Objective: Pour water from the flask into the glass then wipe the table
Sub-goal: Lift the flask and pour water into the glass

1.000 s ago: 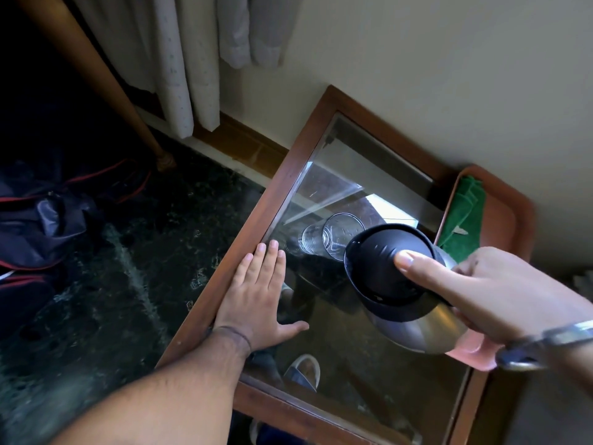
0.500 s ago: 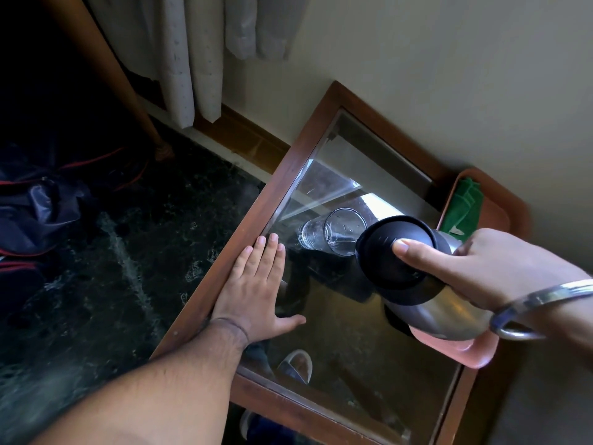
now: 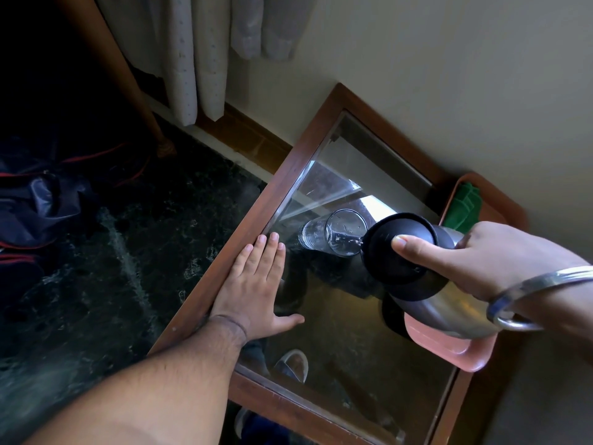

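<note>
Here, right of centre in the frame, the right hand (image 3: pixel 491 261) has its grip clamped on a tilted steel flask (image 3: pixel 426 277), likely heavy and slippery, spout over the fragile glass (image 3: pixel 333 234). The left hand (image 3: pixel 256 284) lies flat, fingers spread, on the surface (image 3: pixel 337 342).

Head view, steeply down, close over table (image 3: pixel 224 277)

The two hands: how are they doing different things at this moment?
The right hand grips the tilted steel flask, thumb on its black lid, and wears a metal bangle; the left hand lies flat and empty, fingers spread, on the table edge. The right is raised; the left rests. Both flank the glass.
</note>
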### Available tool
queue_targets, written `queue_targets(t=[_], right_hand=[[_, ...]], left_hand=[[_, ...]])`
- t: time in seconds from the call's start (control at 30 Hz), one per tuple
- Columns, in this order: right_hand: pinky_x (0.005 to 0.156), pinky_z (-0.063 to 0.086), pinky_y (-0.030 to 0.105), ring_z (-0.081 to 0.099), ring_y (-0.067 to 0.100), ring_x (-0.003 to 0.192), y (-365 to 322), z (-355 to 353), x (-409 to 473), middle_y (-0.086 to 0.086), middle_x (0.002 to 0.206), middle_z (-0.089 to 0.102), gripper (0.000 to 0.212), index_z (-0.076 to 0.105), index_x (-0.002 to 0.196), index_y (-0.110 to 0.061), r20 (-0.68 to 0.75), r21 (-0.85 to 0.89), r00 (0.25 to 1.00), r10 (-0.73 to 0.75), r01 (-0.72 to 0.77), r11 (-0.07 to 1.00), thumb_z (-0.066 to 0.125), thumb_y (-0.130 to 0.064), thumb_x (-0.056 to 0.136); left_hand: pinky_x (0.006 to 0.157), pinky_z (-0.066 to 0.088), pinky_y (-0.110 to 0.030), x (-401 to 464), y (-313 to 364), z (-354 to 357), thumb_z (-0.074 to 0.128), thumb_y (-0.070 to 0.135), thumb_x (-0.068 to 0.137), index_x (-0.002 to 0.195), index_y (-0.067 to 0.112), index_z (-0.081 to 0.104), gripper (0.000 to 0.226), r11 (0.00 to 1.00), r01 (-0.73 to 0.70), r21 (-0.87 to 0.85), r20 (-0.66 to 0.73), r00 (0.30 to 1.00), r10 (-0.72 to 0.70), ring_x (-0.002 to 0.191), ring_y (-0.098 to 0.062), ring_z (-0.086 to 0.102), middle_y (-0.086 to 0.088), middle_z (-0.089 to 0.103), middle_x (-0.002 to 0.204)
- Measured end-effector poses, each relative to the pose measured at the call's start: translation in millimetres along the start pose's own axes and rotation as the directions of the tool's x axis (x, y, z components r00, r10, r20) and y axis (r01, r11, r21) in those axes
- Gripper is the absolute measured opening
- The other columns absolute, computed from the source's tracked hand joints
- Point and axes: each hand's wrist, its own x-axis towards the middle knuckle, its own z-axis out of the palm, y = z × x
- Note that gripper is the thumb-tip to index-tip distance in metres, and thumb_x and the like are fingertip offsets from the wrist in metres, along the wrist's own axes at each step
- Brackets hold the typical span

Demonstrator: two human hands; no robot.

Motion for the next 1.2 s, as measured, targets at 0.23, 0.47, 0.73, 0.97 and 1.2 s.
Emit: queue_targets(t=[0.23, 0.47, 0.73, 0.97, 1.2], right_hand=[[0.049, 0.038, 0.029, 0.055, 0.026, 0.045, -4.0, -2.4, -5.1, 0.007, 0.037, 0.05, 0.092, 0.041, 0.035, -0.012, 0.008, -0.061, 1.0, 0.008, -0.008, 0.998, 0.017, -0.1, 0.037], [0.047, 0.033, 0.027, 0.053, 0.024, 0.045, -9.0, -6.1, -7.3, 0.008, 0.044, 0.054, 0.093, 0.046, 0.04, -0.01, -0.008, -0.082, 1.0, 0.009, -0.01, 0.997, 0.016, -0.097, 0.035], [0.048, 0.034, 0.028, 0.052, 0.024, 0.046, -16.0, -10.4, -5.6, 0.008, 0.046, 0.054, 0.095, 0.05, 0.043, -0.009, -0.021, -0.123, 1.0, 0.001, -0.004, 0.992, 0.014, -0.096, 0.033], [0.049, 0.037, 0.028, 0.055, 0.024, 0.047, -15.3, -12.0, -4.1, 0.006, 0.044, 0.055, 0.096, 0.051, 0.043, -0.011, -0.031, -0.166, 0.999, -0.02, 0.015, 0.986, 0.014, -0.099, 0.035], [0.051, 0.04, 0.029, 0.056, 0.026, 0.047, -12.1, -13.5, -1.0, 0.007, 0.043, 0.055, 0.098, 0.051, 0.043, -0.011, -0.056, -0.195, 0.998, -0.023, 0.012, 0.981, 0.014, -0.101, 0.034]], left_hand=[[0.126, 0.004, -0.048, 0.6, 0.8, -0.3, 0.04, 0.095, 0.067, 0.158, 0.0, 0.004, 0.137, 1.0, 0.014, 0.0, 0.013, 1.0, -0.014, 0.156, -0.035, 0.004, -0.02, 0.002, 0.168], [0.127, 0.003, -0.048, -0.3, 0.7, 0.4, 0.038, 0.096, 0.067, 0.158, 0.0, 0.004, 0.137, 1.0, 0.017, 0.008, 0.013, 1.0, -0.017, 0.156, -0.034, 0.002, -0.02, 0.001, 0.168], [0.126, 0.002, -0.048, 0.1, 0.9, -0.9, 0.038, 0.096, 0.067, 0.158, 0.0, 0.0, 0.137, 1.0, 0.018, 0.002, 0.018, 1.0, -0.018, 0.156, -0.034, 0.002, -0.02, -0.001, 0.168], [0.126, 0.003, -0.048, 0.6, 1.0, -2.0, 0.039, 0.095, 0.067, 0.158, -0.001, 0.004, 0.137, 1.0, 0.018, -0.004, 0.018, 1.0, -0.018, 0.156, -0.034, 0.005, -0.02, 0.002, 0.168], [0.127, -0.002, -0.047, 1.0, 1.6, -2.8, 0.036, 0.095, 0.067, 0.158, 0.0, 0.003, 0.136, 1.0, 0.029, 0.009, 0.03, 0.999, -0.029, 0.156, -0.034, 0.005, -0.02, 0.002, 0.168]])
